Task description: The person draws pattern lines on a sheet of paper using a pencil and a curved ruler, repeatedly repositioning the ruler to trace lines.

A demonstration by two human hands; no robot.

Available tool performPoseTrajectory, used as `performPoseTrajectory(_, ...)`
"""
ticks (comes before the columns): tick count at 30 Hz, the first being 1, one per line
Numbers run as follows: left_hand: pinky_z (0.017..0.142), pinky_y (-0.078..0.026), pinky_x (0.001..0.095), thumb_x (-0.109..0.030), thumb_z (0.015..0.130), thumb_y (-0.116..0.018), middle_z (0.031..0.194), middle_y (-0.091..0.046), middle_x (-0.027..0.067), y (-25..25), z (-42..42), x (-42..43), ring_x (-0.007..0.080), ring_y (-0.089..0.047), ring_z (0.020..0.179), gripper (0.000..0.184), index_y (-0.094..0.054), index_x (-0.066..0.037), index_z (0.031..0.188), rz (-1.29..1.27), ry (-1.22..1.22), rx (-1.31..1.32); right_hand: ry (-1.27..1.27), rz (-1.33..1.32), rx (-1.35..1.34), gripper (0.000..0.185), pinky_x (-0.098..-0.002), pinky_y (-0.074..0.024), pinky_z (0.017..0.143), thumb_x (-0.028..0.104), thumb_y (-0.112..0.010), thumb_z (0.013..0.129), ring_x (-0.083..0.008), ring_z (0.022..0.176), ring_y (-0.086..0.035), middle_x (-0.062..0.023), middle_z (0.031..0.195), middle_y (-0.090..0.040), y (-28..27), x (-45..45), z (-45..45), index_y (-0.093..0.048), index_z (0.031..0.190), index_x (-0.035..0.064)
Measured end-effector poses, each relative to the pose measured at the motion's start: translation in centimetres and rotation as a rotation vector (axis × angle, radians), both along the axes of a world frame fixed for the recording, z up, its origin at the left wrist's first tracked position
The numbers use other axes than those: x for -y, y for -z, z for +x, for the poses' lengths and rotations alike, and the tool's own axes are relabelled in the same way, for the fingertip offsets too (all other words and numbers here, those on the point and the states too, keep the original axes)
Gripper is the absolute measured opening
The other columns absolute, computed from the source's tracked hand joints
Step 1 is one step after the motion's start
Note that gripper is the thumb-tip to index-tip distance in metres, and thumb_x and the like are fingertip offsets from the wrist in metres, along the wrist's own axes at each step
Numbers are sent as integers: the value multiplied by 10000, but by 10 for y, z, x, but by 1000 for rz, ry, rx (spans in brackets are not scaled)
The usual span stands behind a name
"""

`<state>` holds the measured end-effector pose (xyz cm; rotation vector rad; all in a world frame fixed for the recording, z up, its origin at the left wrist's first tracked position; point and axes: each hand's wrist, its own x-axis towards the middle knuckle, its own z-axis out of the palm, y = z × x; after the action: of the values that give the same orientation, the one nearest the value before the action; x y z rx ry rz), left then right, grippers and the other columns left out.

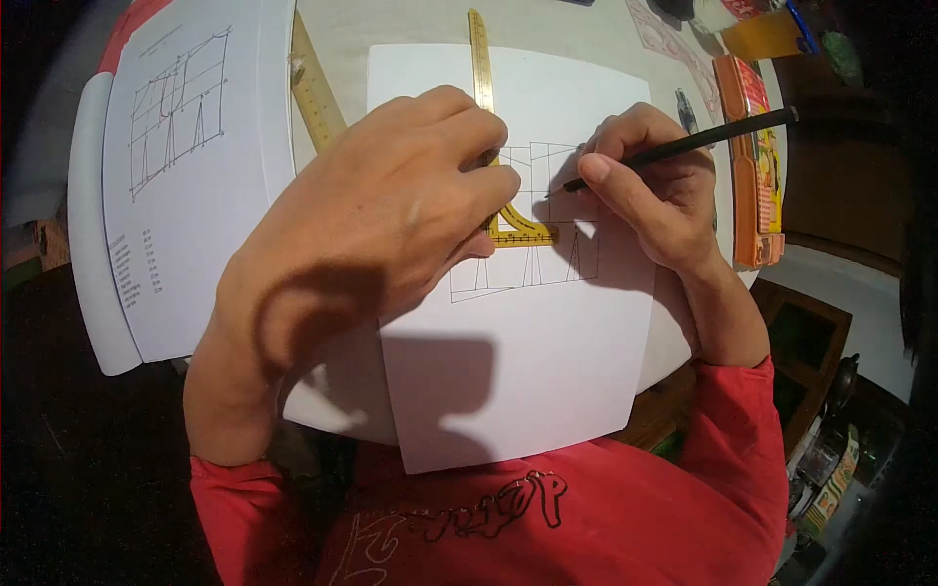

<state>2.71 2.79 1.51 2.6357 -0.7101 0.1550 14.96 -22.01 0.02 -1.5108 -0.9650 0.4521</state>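
A white sheet [547, 361] with a ruled pattern drawing of thin lines and narrow triangles lies before me. On it rests a yellow L-shaped ruler [480, 59], its long arm pointing away from me and its short curved arm across the drawing. My left hand [391, 195] is closed on the ruler near its corner; the fingers hide part of it. My right hand [660, 186] grips a black pencil [684, 145], tilted, with its tip at the drawing just right of the ruler.
An open book [195, 254] with a printed pattern diagram lies at the left, beside another yellow ruler [318, 98]. At the right are a pen [686, 110] and an orange-red box [747, 166]. A yellow-orange object [762, 37] sits at the top right.
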Motion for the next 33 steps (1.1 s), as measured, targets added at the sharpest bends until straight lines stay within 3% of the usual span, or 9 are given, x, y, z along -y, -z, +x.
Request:
performPoseTrajectory(21, 930, -554, 406, -504, 1103, -603, 1205, -658, 148, 0, 0, 2, 307, -633, 1105, 502, -714, -15, 1092, -25, -29, -9, 63, -21, -143, 81, -184, -431, 576, 83, -767, 1023, -68, 616, -575, -1, 749, -672, -7, -2, -5, -701, 982, 58)
performPoseTrajectory(33, 954, -560, 401, -574, 1090, -591, 1210, -668, 144, 3, -1, 1, 299, -638, 1116, 585, -705, 0, 1101, -33, -33, 35, 51, -48, -70, 82, -192, -410, 568, 90, -765, 1024, -72, 610, -551, 1, 745, -658, -6, -1, -1, -707, 985, 49)
